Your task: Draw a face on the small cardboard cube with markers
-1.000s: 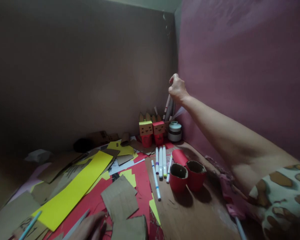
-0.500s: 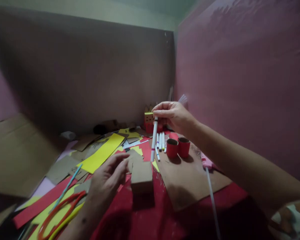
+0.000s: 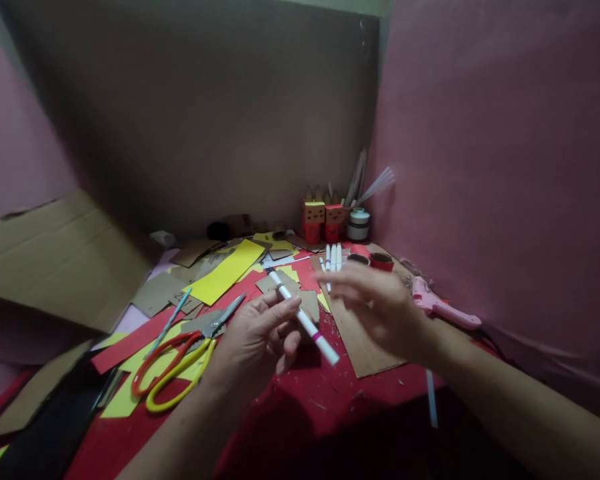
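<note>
A white marker point(image 3: 309, 324) with a purple band lies slantwise in my left hand point(image 3: 265, 327), which is closed on it between thumb and fingers. Its dark tip points up and to the left. My right hand point(image 3: 375, 303) is blurred and hovers to the right of the marker, apart from it, with fingers stretched out and nothing visible in them. Behind the marker a cardboard box point(image 3: 310, 308) shows only in part. More white markers point(image 3: 333, 257) lie on a cardboard sheet point(image 3: 360, 353) beyond my right hand.
Scissors point(image 3: 200, 347) with orange and yellow handles lie left of my left arm. Paper scraps point(image 3: 230, 270) cover the left side. A pink glue gun point(image 3: 443, 305) rests at the right. Red tubes point(image 3: 381, 261), small box figures point(image 3: 315, 220) and a lidded jar point(image 3: 359, 225) stand farther back.
The marker has passed from my right hand to my left. My right hand has come lower and nearer. The view has shifted, showing the scissors and glue gun more fully.
</note>
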Available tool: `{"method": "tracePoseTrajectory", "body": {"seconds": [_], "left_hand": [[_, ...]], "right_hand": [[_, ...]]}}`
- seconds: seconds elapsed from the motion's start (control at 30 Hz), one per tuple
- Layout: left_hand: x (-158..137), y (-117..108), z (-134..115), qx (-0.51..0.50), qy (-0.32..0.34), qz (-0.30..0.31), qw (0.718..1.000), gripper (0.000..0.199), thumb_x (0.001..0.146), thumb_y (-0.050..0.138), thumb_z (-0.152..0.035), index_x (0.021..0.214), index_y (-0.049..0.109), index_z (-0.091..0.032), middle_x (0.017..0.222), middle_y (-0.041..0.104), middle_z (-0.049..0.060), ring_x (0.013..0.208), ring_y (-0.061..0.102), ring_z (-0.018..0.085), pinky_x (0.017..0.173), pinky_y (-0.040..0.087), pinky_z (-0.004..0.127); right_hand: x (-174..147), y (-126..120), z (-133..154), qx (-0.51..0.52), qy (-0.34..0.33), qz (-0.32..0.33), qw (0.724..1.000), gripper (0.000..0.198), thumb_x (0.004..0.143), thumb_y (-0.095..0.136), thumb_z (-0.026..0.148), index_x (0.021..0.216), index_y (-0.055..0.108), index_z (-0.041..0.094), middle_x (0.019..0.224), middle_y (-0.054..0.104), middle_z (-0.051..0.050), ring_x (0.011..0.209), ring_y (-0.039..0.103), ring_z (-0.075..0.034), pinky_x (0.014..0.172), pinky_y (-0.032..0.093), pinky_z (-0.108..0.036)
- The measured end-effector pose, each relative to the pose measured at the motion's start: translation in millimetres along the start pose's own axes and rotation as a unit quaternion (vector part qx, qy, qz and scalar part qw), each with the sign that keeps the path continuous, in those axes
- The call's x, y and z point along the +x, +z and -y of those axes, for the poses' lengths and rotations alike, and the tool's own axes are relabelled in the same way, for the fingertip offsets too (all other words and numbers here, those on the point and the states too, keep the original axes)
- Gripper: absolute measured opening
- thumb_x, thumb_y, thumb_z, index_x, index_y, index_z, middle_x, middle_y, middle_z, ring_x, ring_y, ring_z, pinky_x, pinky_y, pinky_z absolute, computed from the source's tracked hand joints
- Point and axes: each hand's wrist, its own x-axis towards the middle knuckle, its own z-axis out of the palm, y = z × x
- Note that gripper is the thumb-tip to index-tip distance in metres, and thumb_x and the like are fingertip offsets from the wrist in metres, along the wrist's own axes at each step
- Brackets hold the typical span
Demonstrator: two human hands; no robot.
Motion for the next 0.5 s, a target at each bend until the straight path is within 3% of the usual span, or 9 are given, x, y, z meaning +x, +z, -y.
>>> {"method": "tracePoseTrajectory", "body": {"seconds": [0.07,0.1,0.2,0.27,0.37,0.5], "left_hand": [[-1.6,2.7,7.1,-0.029,-0.023,-0.01,0.999,0.032,0.07,0.086,-0.031,0.079,0.06,-0.016,0.057,0.062,-0.004,0.039,0.05,0.004,0.038,0.042,0.012],[-2.4,4.3,11.6,-0.04,-0.04,-0.012,0.998,0.032,0.069,0.086,-0.031,0.078,0.059,-0.016,0.058,0.062,-0.004,0.042,0.051,0.004,0.042,0.045,0.013],[-4.5,7.2,23.8,-0.058,-0.088,-0.005,0.994,0.034,0.07,0.087,-0.035,0.076,0.061,-0.014,0.054,0.056,-0.004,0.042,0.047,0.004,0.039,0.042,0.014],[-5.5,5.6,27.4,-0.073,-0.091,-0.016,0.993,0.035,0.07,0.087,-0.039,0.074,0.062,-0.014,0.049,0.047,-0.008,0.039,0.038,0.003,0.036,0.035,0.012],[-8.2,-0.2,28.1,-0.063,-0.08,-0.023,0.994,0.035,0.068,0.09,-0.036,0.071,0.062,-0.016,0.044,0.043,-0.01,0.037,0.03,0.002,0.035,0.032,0.011],[-17.9,-4.2,32.7,0.021,-0.121,0.058,0.991,0.028,0.075,0.082,-0.039,0.077,0.063,-0.019,0.041,0.052,-0.006,0.03,0.035,0.005,0.03,0.027,0.013]], "right_hand": [[-19.8,6.8,5.1,-0.105,-0.064,0.086,0.989,0.047,0.093,0.057,0.017,0.135,0.06,0.038,0.09,0.07,-0.004,0.073,0.064,-0.02,0.065,0.056,-0.034],[-27.3,11.5,7.3,-0.111,-0.102,0.104,0.983,0.042,0.094,0.057,0.017,0.132,0.063,0.034,0.086,0.07,-0.005,0.07,0.064,-0.019,0.063,0.056,-0.033],[-39.6,21.0,12.5,-0.034,-0.167,0.03,0.985,0.024,0.1,0.052,0.019,0.117,0.069,0.017,0.078,0.071,-0.007,0.063,0.061,-0.016,0.058,0.053,-0.028],[-42.3,19.4,16.0,-0.001,-0.163,-0.007,0.987,0.02,0.101,0.054,0.022,0.103,0.071,0.011,0.068,0.067,-0.005,0.057,0.057,-0.013,0.055,0.05,-0.025],[-44.6,12.3,20.1,0.056,-0.128,-0.003,0.99,0.017,0.098,0.057,0.018,0.092,0.07,0.009,0.063,0.065,-0.004,0.056,0.054,-0.011,0.055,0.047,-0.022],[-49.2,11.1,16.6,0.173,-0.103,0.027,0.979,0.024,0.098,0.061,0.031,0.085,0.068,0.012,0.062,0.062,-0.003,0.053,0.053,-0.011,0.052,0.044,-0.022]]}}
